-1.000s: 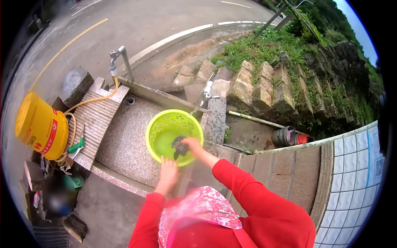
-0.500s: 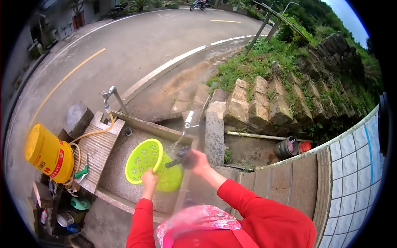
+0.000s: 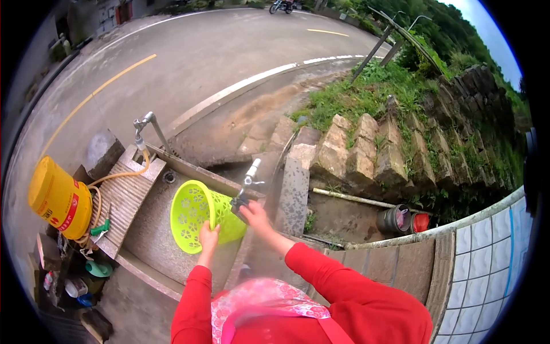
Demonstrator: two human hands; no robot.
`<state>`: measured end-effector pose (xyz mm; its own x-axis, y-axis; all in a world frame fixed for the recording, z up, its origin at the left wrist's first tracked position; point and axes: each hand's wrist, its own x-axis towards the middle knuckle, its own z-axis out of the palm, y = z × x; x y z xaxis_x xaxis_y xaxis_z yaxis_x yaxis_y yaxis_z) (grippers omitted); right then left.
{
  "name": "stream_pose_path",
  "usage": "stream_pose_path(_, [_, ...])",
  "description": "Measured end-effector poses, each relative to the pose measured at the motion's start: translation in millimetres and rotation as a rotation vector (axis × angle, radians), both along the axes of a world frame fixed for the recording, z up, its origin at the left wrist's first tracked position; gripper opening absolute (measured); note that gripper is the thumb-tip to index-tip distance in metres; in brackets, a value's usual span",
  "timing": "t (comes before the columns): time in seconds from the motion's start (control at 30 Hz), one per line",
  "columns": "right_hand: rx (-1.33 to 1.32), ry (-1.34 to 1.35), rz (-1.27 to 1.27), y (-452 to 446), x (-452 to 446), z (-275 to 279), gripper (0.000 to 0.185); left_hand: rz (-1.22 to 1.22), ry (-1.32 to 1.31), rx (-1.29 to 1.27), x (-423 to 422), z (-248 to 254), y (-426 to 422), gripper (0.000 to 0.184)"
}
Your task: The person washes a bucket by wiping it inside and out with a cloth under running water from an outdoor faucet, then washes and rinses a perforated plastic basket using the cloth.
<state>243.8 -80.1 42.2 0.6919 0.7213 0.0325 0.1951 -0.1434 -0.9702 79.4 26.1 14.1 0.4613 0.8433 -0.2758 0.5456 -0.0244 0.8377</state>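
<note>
A lime-green perforated basket (image 3: 189,215) lies tipped on its side in the stone sink (image 3: 150,229), its mouth facing left. My left hand (image 3: 208,236) is closed on the basket's near rim. Beside the basket's base, my right hand (image 3: 255,217) grips a dark grey cloth-like item (image 3: 239,202), just below the white tap (image 3: 252,172). What exactly the dark item is cannot be made out.
A yellow bucket (image 3: 60,198) stands left of the ridged washboard slab (image 3: 129,198), where a hose with a green nozzle (image 3: 101,229) lies. A metal tap (image 3: 144,121) rises behind the sink. Stone blocks (image 3: 332,149) and lidded pots (image 3: 393,220) are at the right.
The basket has gone from upright to lying on its side, with my left hand now on its rim. My right hand has lifted the dark item out of it to beneath the tap.
</note>
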Motion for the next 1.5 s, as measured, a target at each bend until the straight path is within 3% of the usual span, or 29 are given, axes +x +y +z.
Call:
stream_pose_path(0.07, [0.009,-0.250,0.063,14,-17,-33,0.029,-0.031,-0.084,0.040,15,-8,-14,0.027])
stream_pose_path(0.13, [-0.045,-0.289,0.160,25,-34,-42,0.027,-0.028,-0.116,0.092,29,2,-25,0.028])
stream_pose_path(0.27, [-0.157,-0.353,0.075,41,-22,-89,0.044,-0.055,-0.208,0.050,31,-17,-22,0.035])
stream_pose_path(0.3, [-0.223,-0.352,0.144,43,-12,-98,0.053,-0.041,-0.203,-0.020,30,5,-21,0.037])
stream_pose_path(0.33, [-0.248,-0.247,0.172,48,1,-92,0.054,-0.051,-0.195,-0.008,28,9,-21,0.037])
stream_pose_path(0.37, [-0.390,0.051,0.099,56,14,-111,0.056,-0.056,-0.171,-0.004,19,7,-23,0.036])
stream_pose_path(0.4, [-0.511,0.059,0.065,63,25,-131,0.056,-0.060,-0.136,-0.002,7,3,-23,0.036])
stream_pose_path(0.43, [-0.466,-0.111,0.153,64,33,-141,0.054,-0.046,-0.130,0.002,-3,-7,-24,0.035])
stream_pose_path(0.47, [-0.467,-0.197,0.074,67,28,-133,0.052,-0.036,-0.123,-0.001,-13,-19,-25,0.034])
stream_pose_path(0.5, [-0.421,-0.154,0.116,73,29,-137,0.046,-0.012,-0.178,-0.010,-18,-27,-24,0.032])
stream_pose_path(0.53, [-0.251,0.091,0.103,83,20,-127,0.037,0.002,-0.146,-0.047,-20,-24,-21,0.034])
stream_pose_path(0.6, [0.077,0.177,0.190,88,0,-122,0.030,0.048,-0.176,-0.105,-18,-35,-10,0.040])
stream_pose_path(0.7, [0.192,0.354,0.234,72,-40,-60,0.029,0.114,-0.166,-0.060,-5,-25,3,0.045])
stream_pose_path(0.73, [0.145,0.398,0.287,60,-54,-50,0.046,0.132,-0.191,-0.068,-2,-21,4,0.044])
stream_pose_path(0.87, [0.034,0.065,0.131,69,-35,-66,0.043,0.107,-0.211,-0.085,11,-14,-5,0.044])
stream_pose_path(0.9, [0.006,0.140,0.006,83,-16,-106,0.035,0.076,-0.179,-0.089,7,-15,-14,0.044])
stream_pose_path(0.93, [-0.113,-0.161,0.020,86,9,-120,0.031,0.028,-0.129,-0.030,5,-14,-22,0.045])
stream_pose_path(1.0, [-0.287,0.310,-0.037,92,37,-167,0.029,-0.066,-0.039,0.088,7,-12,-33,0.048])
stream_pose_path(1.1, [-0.122,0.692,-0.124,84,18,-90,0.029,-0.099,0.022,0.120,21,-8,-24,0.044])
stream_pose_path(1.2, [0.314,1.033,-0.082,60,-1,-44,0.029,-0.202,0.062,0.102,43,11,-9,0.034])
stream_pose_path(1.27, [0.118,0.514,-0.105,44,-30,12,0.030,-0.298,0.165,0.026,60,22,-7,0.030])
stream_pose_path(1.3, [0.144,0.195,-0.079,37,-29,-40,0.029,-0.230,0.044,0.084,65,21,-17,0.029])
stream_pose_path(1.4, [0.009,-0.273,0.093,46,-15,-24,0.038,-0.215,-0.053,0.100,65,-13,-28,0.029])
stream_pose_path(1.5, [0.019,-0.184,0.138,80,5,-27,0.035,-0.224,0.005,0.057,51,15,-44,0.038])
